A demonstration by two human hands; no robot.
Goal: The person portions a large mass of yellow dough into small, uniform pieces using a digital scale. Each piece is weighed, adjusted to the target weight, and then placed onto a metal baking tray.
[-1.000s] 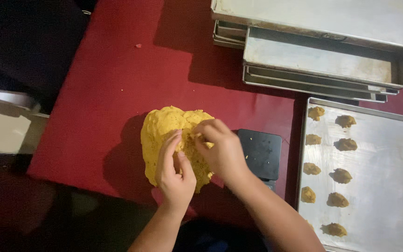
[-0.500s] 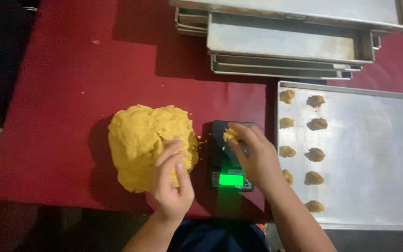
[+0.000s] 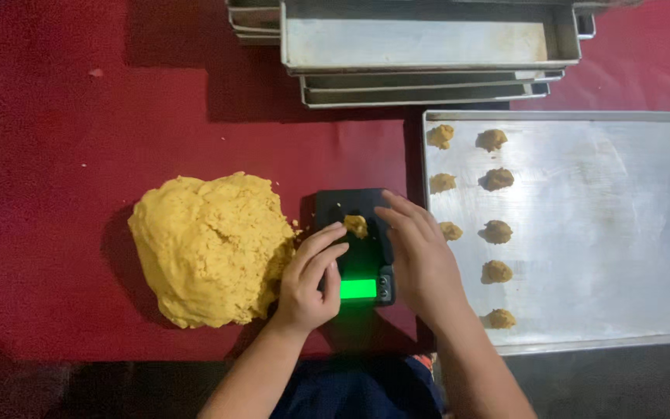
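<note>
While both hands hover at the small black digital scale [image 3: 357,247], a small dough piece [image 3: 356,226] lies on its platform, at the centre of the view. The scale's green display [image 3: 358,289] is lit at the platform's 6 o'clock edge.

The left hand [image 3: 309,281] rests at the scale's 8 o'clock side, fingers extended toward the dough piece, fingertips just beside it. The hand is loosely open and holds nothing. Its heel lies against the large yellow dough mass [image 3: 209,247], which sits on the red table covering [image 3: 79,155] at 9 o'clock from the scale.

The right hand [image 3: 420,260] lies at the scale's 3 o'clock side, fingers spread and flat over the platform edge, near the dough piece. It grips nothing.

At 3 o'clock from the scale lies a flat metal baking tray [image 3: 606,233]. Ten dough portions [image 3: 496,231] stand on it in two columns along its left side. Stacked empty metal trays [image 3: 420,46] sit at 12 o'clock.
</note>
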